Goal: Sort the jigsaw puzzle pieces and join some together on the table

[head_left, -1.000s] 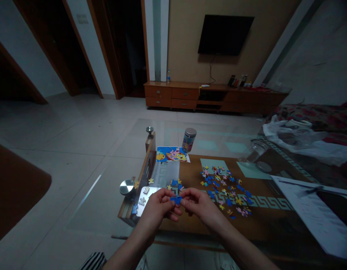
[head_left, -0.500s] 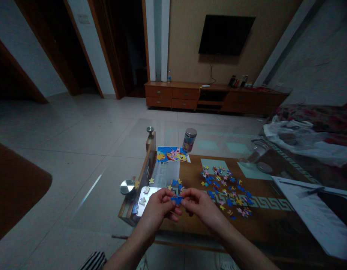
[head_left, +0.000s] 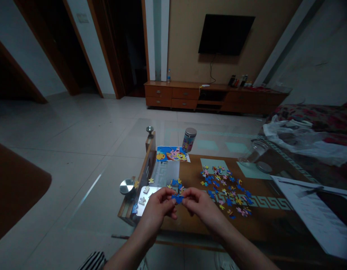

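Observation:
Between both hands, over the near edge of the glass-topped table, is a blue jigsaw puzzle piece (head_left: 178,199). My left hand (head_left: 162,204) pinches its left side and my right hand (head_left: 197,202) pinches its right side. Whether it is one piece or joined pieces I cannot tell. Just beyond the fingers lies a small group of blue and yellow puzzle pieces (head_left: 176,182). To the right, many loose puzzle pieces (head_left: 224,190) are scattered. A white card (head_left: 152,190) with a few face-down pieces lies left of my left hand.
A cartoon picture sheet (head_left: 173,154) and a printed tin (head_left: 189,139) stand farther back. At the right are a tipped clear jar (head_left: 254,150), its lid (head_left: 264,167) and paper sheets (head_left: 314,213). A round metal knob (head_left: 126,186) sits at the table's left edge.
The fingers have shifted very slightly around the blue piece, and the left hand's lower fingers have curled in a little. Everything else stays in place.

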{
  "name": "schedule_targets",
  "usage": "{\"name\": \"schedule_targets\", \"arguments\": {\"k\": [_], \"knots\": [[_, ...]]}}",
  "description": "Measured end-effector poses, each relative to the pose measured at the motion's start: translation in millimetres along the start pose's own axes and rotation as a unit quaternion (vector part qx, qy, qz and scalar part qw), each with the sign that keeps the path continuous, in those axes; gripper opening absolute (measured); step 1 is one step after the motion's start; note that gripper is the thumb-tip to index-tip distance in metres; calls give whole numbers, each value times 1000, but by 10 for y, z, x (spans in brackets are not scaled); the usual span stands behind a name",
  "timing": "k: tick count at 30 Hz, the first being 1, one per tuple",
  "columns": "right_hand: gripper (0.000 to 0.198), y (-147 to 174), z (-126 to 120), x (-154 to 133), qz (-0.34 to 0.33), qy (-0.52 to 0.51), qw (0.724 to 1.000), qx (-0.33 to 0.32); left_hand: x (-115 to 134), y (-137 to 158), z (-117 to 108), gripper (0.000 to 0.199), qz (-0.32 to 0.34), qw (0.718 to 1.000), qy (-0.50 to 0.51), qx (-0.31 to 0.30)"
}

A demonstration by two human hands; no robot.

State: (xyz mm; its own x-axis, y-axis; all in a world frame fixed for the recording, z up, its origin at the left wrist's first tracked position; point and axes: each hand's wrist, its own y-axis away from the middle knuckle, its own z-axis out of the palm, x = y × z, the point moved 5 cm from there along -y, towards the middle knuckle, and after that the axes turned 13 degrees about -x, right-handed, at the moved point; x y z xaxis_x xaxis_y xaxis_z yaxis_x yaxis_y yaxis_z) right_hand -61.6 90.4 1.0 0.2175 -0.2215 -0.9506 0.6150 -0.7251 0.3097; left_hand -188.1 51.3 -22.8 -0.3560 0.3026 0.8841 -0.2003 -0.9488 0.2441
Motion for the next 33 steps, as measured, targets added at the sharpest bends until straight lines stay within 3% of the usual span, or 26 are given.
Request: {"name": "schedule_targets", "arguments": {"k": [4, 13, 19, 22, 28, 33], "knots": [[5, -5, -7, -45, -44, 54, 997, 25, 54, 31, 21, 35, 5, 1000, 3, 15], [16, 1, 24, 2, -32, 52, 998, -24, 45, 20, 19, 35, -17, 1000, -26, -2], [12, 80, 40, -151, -97, 112, 988, 31, 103, 23, -34, 34, 13, 999, -27, 36], [13, 91, 17, -169, -103, 76, 990, 51, 149, 26, -97, 31, 37, 997, -35, 64], [23, -6, -34, -2, -48, -37, 998, 22, 137, 8, -10, 29, 19, 998, -55, -5], [25, -16, -11, 29, -31, -62, 998, 6, 176, 26, 37, 32, 19, 998, -66, -10]]}}
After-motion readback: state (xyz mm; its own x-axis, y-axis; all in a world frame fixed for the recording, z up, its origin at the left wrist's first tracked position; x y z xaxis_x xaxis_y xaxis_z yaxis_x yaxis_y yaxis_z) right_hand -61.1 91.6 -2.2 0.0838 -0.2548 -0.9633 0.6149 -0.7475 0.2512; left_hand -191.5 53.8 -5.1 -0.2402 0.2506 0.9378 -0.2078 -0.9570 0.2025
